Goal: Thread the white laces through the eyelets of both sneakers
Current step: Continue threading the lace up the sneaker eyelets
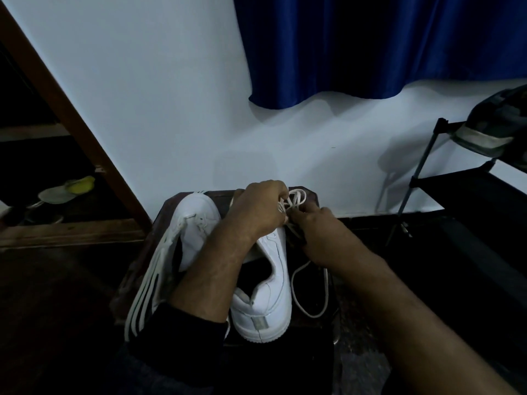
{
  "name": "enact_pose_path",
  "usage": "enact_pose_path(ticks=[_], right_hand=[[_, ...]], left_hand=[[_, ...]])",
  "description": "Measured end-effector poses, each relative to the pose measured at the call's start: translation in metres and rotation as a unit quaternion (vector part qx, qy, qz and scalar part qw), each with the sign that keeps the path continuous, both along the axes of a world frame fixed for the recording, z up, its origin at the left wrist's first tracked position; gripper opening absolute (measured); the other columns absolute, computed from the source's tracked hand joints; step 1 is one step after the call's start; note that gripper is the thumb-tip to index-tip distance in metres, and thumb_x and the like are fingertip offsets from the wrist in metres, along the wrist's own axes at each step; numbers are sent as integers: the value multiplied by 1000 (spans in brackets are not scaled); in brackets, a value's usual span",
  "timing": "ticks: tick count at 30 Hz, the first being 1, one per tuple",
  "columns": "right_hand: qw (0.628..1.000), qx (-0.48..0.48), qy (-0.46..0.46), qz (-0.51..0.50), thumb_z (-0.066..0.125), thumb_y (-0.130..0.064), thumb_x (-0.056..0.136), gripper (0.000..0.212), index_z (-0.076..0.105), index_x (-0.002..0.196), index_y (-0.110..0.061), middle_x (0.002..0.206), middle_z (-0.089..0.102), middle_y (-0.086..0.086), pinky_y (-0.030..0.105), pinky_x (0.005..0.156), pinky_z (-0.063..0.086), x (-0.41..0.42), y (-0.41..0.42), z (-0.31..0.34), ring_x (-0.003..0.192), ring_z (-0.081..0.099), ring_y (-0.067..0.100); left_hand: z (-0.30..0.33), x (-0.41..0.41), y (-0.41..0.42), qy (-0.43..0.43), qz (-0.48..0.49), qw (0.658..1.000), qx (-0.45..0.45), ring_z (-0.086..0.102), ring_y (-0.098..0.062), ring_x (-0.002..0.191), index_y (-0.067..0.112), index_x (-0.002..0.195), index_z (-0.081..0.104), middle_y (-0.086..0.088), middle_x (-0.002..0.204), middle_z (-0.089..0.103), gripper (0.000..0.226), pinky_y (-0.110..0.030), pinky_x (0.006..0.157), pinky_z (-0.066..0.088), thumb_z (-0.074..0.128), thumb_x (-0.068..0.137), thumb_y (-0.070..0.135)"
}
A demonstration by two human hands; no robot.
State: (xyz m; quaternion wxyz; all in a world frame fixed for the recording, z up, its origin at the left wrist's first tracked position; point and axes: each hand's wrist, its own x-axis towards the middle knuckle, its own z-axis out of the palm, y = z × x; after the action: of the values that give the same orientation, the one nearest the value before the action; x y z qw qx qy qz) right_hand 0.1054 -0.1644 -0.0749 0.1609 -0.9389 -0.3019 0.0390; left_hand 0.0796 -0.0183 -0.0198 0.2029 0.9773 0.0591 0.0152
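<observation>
Both hands' grips, left hand (256,208) and right hand (319,232), pinch white lace (295,199) above sneaker (271,280)

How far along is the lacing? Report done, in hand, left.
Done: nothing clearly finished; the left sneaker shows some lace at its eyelets, but how far it is laced is too dim to tell. In hand: both hands, left hand and right hand, pinch the lace at the right sneaker. Left: its slack loop lies unthreaded beside it.

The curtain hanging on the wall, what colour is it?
The hanging fabric curtain is deep blue, seen best in the head view.
</observation>
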Motion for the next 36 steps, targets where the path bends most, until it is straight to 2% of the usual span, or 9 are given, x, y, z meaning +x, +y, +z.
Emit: enact_pose_path(ticks=[4, 9, 14, 18, 21, 27, 31, 33, 36], right_hand=[[999, 42, -28, -16, 47, -10, 92, 38, 60, 128, -16, 128, 56, 10, 47, 89, 54, -2, 3, 4, 110, 61, 37], [994, 90, -2, -59, 66, -13, 85, 26, 69, 111, -17, 102, 69, 14, 28, 70, 48, 1, 2, 8, 89, 68, 32], [973, 221, 8, -67, 74, -10, 76, 21, 60, 70, -26, 59, 59, -9, 9, 51, 39, -4, -11, 41, 55, 58, 3], [943, 326, 23, -62, 72, -14, 80, 8, 72, 84, -20, 65, 69, -1, 33, 51, 55, -23, -23, 63, 56, 65, 12], [931, 361, 21, -46, 74, -16, 81, 8, 72, 88, -20, 73, 73, -1, 44, 63, 58, -36, -21, 78, 69, 70, 18], [926, 376, 19, 13, 79, -21, 83, 13, 74, 95, -24, 82, 75, -7, 40, 76, 60, -74, 5, 126, 78, 71, 7], [933, 357, -1, 39, 80, -29, 83, 12, 73, 91, -24, 80, 74, -7, 42, 76, 58, -101, 27, 151, 78, 69, 11], [933, 357, -3, 53, 80, -32, 83, 13, 73, 89, -23, 79, 73, -5, 42, 75, 57, -115, 37, 157, 77, 69, 15], [939, 337, -2, 72, 78, -36, 84, 17, 72, 88, -20, 75, 71, -3, 39, 71, 54, -133, 54, 159, 73, 66, 16]], left_hand=[[1, -7, 1, 6, -11, 999, -34, 60, -23, 121, 21, 133, 56, 2, 125, 69, 61, -46, 111, 39, 84, 79, 22], [-1, -10, -1, 12, -63, 998, 12, 53, -25, 128, 22, 143, 45, 0, 136, 62, 92, -42, 112, 35, 93, 66, 37], [5, -14, -7, 29, -121, 991, -39, 48, -20, 137, 28, 159, 23, 2, 148, 53, 124, -38, 115, 37, 97, 60, 41], [8, -24, -13, -48, -131, 957, -253, 68, -11, 102, 28, 131, 49, 7, 109, 69, 81, -31, 86, 57, 90, 62, 23], [12, -42, -14, -97, -122, 920, -359, 69, -11, 99, 20, 123, 54, 4, 106, 70, 69, -32, 84, 60, 89, 66, 6], [25, -99, -4, -171, -39, 853, -492, 75, -23, 93, 13, 119, 63, -6, 99, 75, 36, -41, 78, 60, 74, 87, 1], [51, -141, 11, -186, -15, 852, -490, 70, -20, 77, 17, 118, 68, -8, 88, 74, 20, -39, 66, 61, 60, 101, 10], [63, -160, 27, -176, 28, 868, -463, 53, -8, 52, 23, 106, 68, 6, 64, 61, 15, -25, 45, 44, 56, 99, 17], [74, -185, 53, -138, 60, 890, -430, 45, -2, 45, 20, 100, 68, 17, 54, 51, 11, -18, 42, 35, 58, 100, 18]])
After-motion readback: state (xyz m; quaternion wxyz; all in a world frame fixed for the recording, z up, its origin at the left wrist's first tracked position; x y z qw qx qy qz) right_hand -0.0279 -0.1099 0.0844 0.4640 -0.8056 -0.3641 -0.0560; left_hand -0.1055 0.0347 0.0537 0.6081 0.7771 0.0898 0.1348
